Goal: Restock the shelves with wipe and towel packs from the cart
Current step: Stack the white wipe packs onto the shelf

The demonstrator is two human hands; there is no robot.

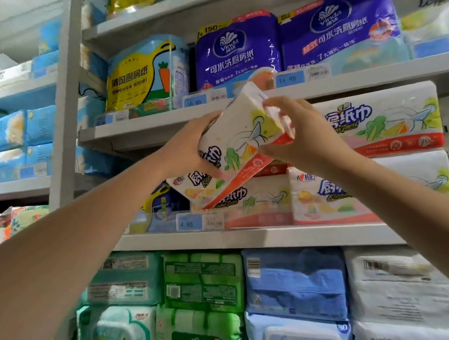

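Two hands clamp the white plastic-wrapped kitchen towel pack with a red band (241, 136): I see my left hand (194, 145) curled round its lower left end, my right hand (301, 136) pinching its right side. It sits tilted across the grey metal shelf (140, 128) front edge.

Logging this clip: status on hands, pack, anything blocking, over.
Left hand, right hand both hold the kitchen towel pack, tilted, above the shelf. Matching packs stacked to its right. Slot behind it hidden.

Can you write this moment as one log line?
step: shelving | item: kitchen towel pack, tilted | left hand: grips pack | right hand: grips pack | place: before shelf of matching packs
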